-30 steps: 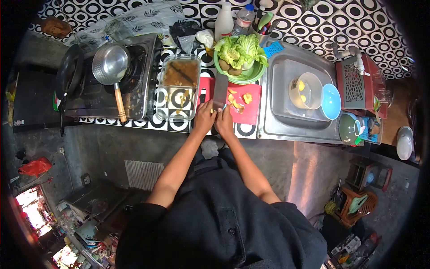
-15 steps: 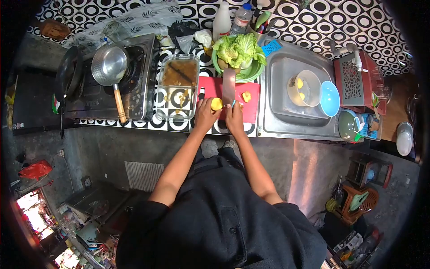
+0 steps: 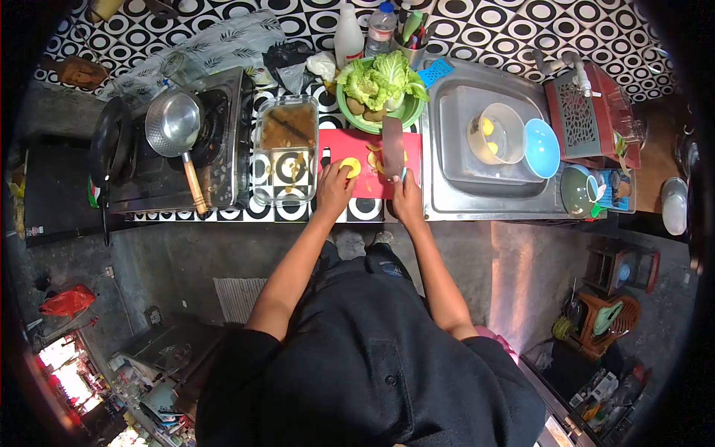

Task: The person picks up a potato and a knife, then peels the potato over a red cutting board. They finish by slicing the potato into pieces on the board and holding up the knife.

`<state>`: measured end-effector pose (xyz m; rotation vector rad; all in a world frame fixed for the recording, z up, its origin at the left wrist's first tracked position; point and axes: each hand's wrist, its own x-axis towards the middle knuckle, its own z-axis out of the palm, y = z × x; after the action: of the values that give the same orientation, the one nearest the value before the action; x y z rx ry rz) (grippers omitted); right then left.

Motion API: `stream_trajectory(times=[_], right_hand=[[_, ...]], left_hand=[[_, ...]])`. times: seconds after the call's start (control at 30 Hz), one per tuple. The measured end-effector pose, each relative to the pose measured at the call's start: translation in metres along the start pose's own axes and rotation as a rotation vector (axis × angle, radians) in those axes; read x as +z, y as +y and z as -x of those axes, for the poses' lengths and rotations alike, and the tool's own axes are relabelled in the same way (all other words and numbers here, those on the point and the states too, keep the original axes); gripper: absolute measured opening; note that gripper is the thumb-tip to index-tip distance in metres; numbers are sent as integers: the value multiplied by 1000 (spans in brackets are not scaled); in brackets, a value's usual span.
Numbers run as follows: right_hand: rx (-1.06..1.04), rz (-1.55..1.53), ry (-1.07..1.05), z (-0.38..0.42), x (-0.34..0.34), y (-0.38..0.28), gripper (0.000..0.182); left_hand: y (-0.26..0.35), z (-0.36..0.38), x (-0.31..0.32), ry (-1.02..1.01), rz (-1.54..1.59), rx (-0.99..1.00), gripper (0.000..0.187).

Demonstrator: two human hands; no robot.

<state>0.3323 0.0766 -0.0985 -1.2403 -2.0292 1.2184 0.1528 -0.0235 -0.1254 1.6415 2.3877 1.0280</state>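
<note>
On the red cutting board (image 3: 342, 138), my left hand (image 3: 334, 189) has its fingers curled round a yellow potato (image 3: 350, 167), its cut face turned up. My right hand (image 3: 407, 198) grips the handle of a cleaver (image 3: 392, 145), whose broad blade points away from me over the board. Thin yellow slices (image 3: 374, 159) lie beside the blade and are partly hidden by it. Just behind the board stands a green bowl (image 3: 412, 117) with leafy lettuce (image 3: 383, 78) and brown round vegetables in it.
Left of the board is a glass dish (image 3: 286, 190) with brown liquid, then a stove with a saucepan (image 3: 173, 123). To the right, the sink (image 3: 447, 201) holds a clear tub (image 3: 514, 141) with yellow pieces and a blue bowl (image 3: 543, 149). Bottles (image 3: 348, 37) stand behind.
The cleaver has moved right across the board, away from my left hand. More yellow slices now show between the blade and the potato. The whole view has shifted slightly.
</note>
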Motion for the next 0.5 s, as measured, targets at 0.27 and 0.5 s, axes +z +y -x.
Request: stream_trajectory(times=[0.27,0.5], right_hand=[[-14,-27,-40,5,-3,-2,19],[-53,-26,-79,5,-1,11,19]], left_hand=[[5,-2,-6,31,-38,22,29],[1,0,-1,30,-64,11,27]])
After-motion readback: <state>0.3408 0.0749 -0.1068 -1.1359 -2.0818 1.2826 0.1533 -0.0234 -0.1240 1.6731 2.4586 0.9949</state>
